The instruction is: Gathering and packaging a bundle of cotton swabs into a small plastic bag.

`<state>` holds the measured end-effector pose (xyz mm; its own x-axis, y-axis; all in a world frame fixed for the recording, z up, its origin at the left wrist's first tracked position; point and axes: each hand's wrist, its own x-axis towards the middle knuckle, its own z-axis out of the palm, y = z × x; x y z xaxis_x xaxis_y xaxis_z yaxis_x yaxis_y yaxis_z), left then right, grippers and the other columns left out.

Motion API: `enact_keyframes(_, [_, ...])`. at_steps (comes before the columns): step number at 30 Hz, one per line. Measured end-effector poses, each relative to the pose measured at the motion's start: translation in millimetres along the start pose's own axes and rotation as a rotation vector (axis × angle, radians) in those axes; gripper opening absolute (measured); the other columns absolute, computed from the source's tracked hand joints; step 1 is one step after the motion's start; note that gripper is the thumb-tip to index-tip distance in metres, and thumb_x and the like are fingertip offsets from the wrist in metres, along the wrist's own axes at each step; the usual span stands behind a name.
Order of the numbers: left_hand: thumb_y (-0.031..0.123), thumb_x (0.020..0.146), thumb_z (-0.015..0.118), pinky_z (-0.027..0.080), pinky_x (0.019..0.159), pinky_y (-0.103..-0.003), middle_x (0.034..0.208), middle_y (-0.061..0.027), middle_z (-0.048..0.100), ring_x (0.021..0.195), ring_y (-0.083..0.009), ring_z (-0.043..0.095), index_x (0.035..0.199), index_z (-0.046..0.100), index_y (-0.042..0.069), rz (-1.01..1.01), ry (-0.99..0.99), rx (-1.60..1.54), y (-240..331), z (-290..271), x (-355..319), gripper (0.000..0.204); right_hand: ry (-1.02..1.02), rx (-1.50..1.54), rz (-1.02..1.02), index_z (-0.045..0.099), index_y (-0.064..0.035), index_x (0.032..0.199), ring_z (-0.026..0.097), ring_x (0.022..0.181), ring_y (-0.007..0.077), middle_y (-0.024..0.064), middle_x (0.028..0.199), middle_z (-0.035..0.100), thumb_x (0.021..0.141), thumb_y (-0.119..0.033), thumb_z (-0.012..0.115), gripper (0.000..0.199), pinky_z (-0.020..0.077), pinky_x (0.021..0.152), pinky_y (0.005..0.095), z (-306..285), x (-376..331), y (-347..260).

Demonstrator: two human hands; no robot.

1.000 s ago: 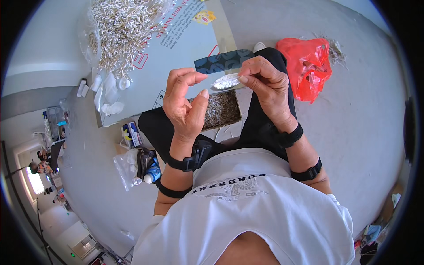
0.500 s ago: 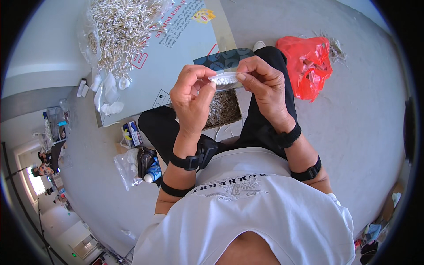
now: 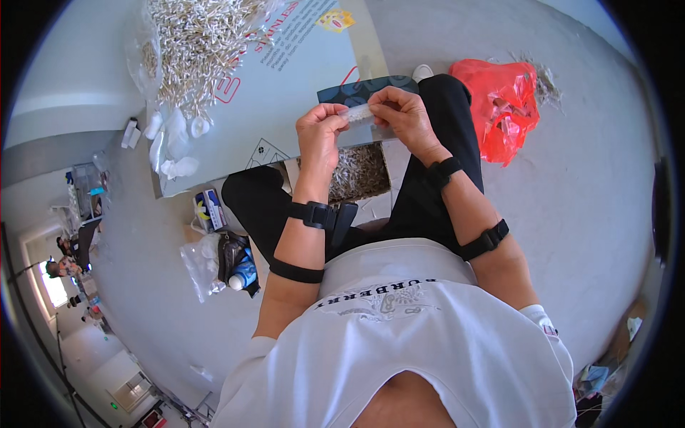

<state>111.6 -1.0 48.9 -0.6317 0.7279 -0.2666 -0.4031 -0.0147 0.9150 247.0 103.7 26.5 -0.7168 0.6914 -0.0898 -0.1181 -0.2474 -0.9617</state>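
Between my two hands is a small clear plastic bag (image 3: 358,113) with white cotton swabs inside, held over the near edge of the table. My left hand (image 3: 320,130) pinches its left end. At its right end my right hand (image 3: 408,123) has thumb and forefinger closed on the bag's upper edge. Below the hands, between my knees, sits an open box (image 3: 387,171) of loose cotton swabs. Just beyond the bag, a dark patterned sheet (image 3: 367,88) lies by the table edge.
A big heap of cotton swabs (image 3: 196,60) spills from a clear bag on the table (image 3: 285,114). Small white plastic bags (image 3: 175,143) lie at its left edge. A red plastic bag (image 3: 492,107) is on the floor at right; a blue-capped bottle (image 3: 245,272) and pouch are at left.
Both hands have moved slightly up and away from me with the bag. The bag has tilted, its right end now higher, and the swabs in it show less clearly.
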Motion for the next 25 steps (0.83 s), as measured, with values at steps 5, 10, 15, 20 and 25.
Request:
enact_keyframes(5, [-0.008,0.071,0.060,0.046,0.060,-0.025,0.073,-0.0048,0.064,0.063,-0.0121,0.056,0.080,0.067,-0.003,-0.068,0.042,0.009,-1.9,-4.8,-0.4,0.012,-0.007,-0.047,-0.020,0.063,-0.0014,0.087,0.054,0.063,0.0053,-0.0012,0.070,0.059,0.088,-0.004,0.064,0.003,0.0454,0.058,0.0210,3.9,-3.2,-1.4])
enact_keyframes(10, [-0.007,0.070,0.059,0.046,0.059,-0.024,0.074,-0.0044,0.064,0.062,-0.0112,0.056,0.080,0.068,-0.003,-0.060,0.034,0.028,-4.2,-4.5,0.8,0.014,0.004,-0.098,-0.024,0.063,-0.0016,0.087,0.056,0.064,0.0053,-0.0010,0.071,0.059,0.087,-0.003,0.064,0.001,0.0456,0.059,0.0209,5.0,-3.3,-0.6])
enact_keyframes(15, [-0.005,0.073,0.062,0.046,0.060,-0.026,0.075,-0.0029,0.064,0.064,-0.0125,0.057,0.081,0.068,-0.001,0.162,-0.033,0.235,-4.7,-1.2,-4.0,0.011,0.016,-0.123,-0.059,0.063,-0.0009,0.085,0.056,0.065,0.0062,-0.0006,0.074,0.059,0.086,-0.002,0.064,0.002,0.0454,0.059,0.0215,4.8,-2.4,-1.3])
enact_keyframes(20, [-0.001,0.070,0.067,0.045,0.068,-0.037,0.081,-0.0095,0.056,0.081,-0.0292,0.056,0.078,0.064,0.003,0.835,-0.129,0.903,-3.7,11.7,-2.8,0.009,0.017,-0.203,-0.167,0.064,-0.0020,0.091,0.055,0.072,0.0064,-0.0002,0.086,0.059,0.087,0.000,0.063,0.004,0.0469,0.063,0.0222,0.1,-3.7,2.9])
enact_keyframes(25, [0.001,0.070,0.068,0.048,0.075,-0.039,0.088,-0.0109,0.060,0.086,-0.0279,0.058,0.087,0.065,0.006,0.970,-0.230,1.130,5.9,8.8,6.2,0.017,0.091,-0.561,-0.503,0.061,-0.0029,0.081,0.061,0.078,0.0254,0.0122,0.085,0.059,0.078,0.000,0.067,0.008,0.0494,0.067,0.0372,15.1,-1.0,-6.6])
